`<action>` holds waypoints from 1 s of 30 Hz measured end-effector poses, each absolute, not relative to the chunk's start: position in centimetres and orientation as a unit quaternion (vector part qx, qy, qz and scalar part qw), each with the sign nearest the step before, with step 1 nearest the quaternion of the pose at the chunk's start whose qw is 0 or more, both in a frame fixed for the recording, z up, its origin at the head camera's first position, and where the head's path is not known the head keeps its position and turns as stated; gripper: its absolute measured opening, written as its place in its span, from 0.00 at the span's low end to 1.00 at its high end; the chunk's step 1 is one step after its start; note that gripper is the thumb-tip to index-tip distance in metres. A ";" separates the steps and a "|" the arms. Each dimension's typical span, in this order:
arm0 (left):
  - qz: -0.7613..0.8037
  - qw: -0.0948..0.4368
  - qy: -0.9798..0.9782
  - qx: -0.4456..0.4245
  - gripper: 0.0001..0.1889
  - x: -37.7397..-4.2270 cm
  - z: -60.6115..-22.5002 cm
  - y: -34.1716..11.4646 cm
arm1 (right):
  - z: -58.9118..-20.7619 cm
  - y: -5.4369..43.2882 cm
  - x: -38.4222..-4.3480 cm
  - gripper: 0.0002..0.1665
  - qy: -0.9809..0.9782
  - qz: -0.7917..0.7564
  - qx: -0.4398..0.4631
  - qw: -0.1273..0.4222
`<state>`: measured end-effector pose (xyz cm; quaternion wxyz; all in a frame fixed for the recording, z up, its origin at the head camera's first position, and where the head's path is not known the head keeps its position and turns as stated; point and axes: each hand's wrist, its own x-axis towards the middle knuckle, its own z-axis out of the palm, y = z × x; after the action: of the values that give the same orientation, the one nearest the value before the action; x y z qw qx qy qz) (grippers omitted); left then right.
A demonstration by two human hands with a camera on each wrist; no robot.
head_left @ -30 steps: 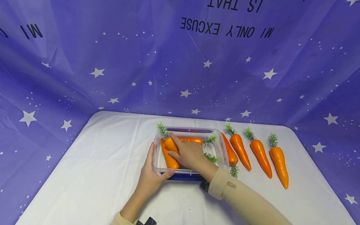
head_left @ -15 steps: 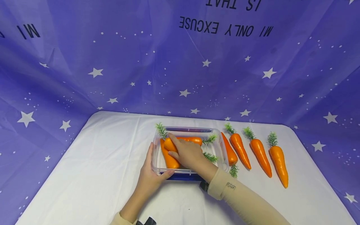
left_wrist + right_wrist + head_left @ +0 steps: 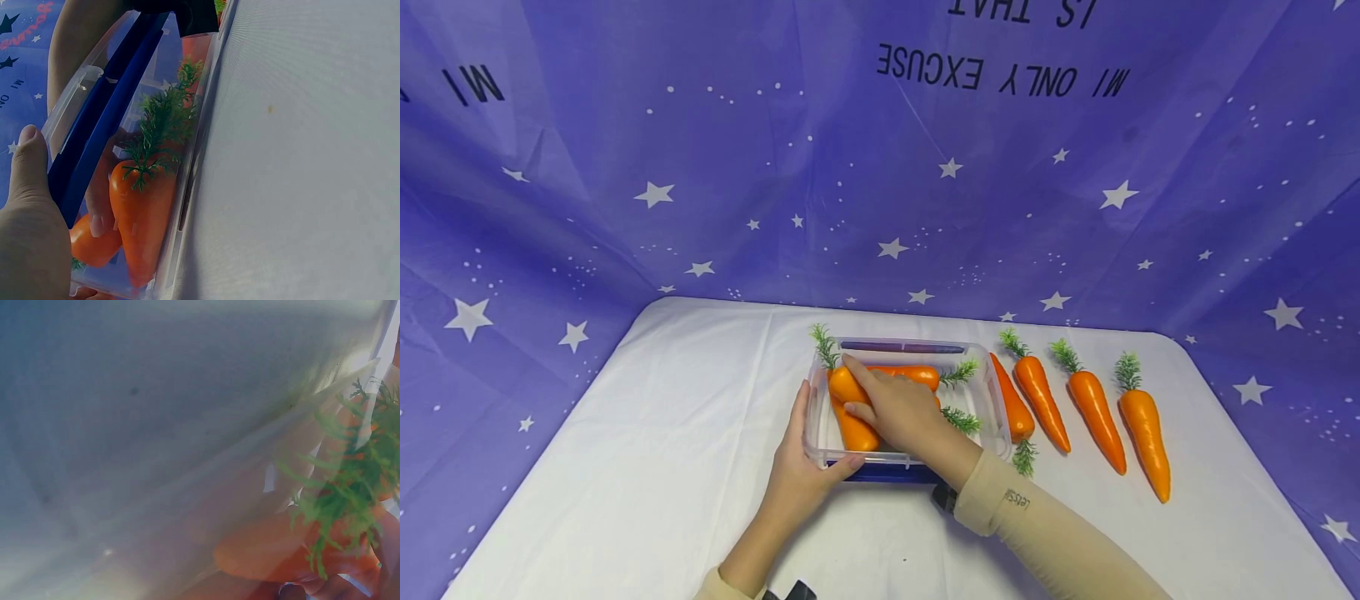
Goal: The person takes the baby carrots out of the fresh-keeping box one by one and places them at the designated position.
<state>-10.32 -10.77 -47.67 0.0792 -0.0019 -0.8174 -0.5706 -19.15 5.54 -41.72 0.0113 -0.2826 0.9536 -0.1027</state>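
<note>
In the head view a clear plastic box (image 3: 1000, 392) with blue latches holds several shiny carrots with plastic-looking green tops. My left hand (image 3: 801, 471) holds the box's left front corner, thumb over the front rim and fingers along the left wall. Inside, my right hand (image 3: 902, 408) grips an orange carrot (image 3: 847, 384) near its thick end; its tuft pokes up at the back left corner. This carrot partly overlaps another carrot (image 3: 856, 429) along the left wall. A further carrot (image 3: 917, 375) lies along the back. The left wrist view shows a carrot (image 3: 144, 212) through the clear front wall.
Right of the box lies a carrot (image 3: 1013, 400) with its tuft toward the front. Beyond it are three more carrots, including a middle one (image 3: 1097, 417) and the rightmost (image 3: 1145, 442), tufts toward the back. A white cloth (image 3: 647, 467) covers the table; a purple starry curtain (image 3: 820, 183) surrounds it.
The carrot in my right hand has shifted slightly left, its tuft now closer to the box's left back corner. My left hand and the other carrots stay where they were.
</note>
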 end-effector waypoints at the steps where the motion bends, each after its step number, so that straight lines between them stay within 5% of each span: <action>1: -0.570 0.080 -0.817 -0.002 0.62 -10.3 -47.7 -10.8 | -41.7 5.5 -19.2 0.40 0.953 -0.104 -0.283 0.013; 30: -0.575 0.080 -0.814 -0.004 0.62 -10.4 -47.8 -10.7 | -41.9 5.6 -19.2 0.39 0.938 -0.145 -0.314 0.023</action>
<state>-10.35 -10.73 -47.76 0.0802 -0.0043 -0.8145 -0.5746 -19.22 5.58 -41.92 0.0229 -0.3139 0.9381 -0.1446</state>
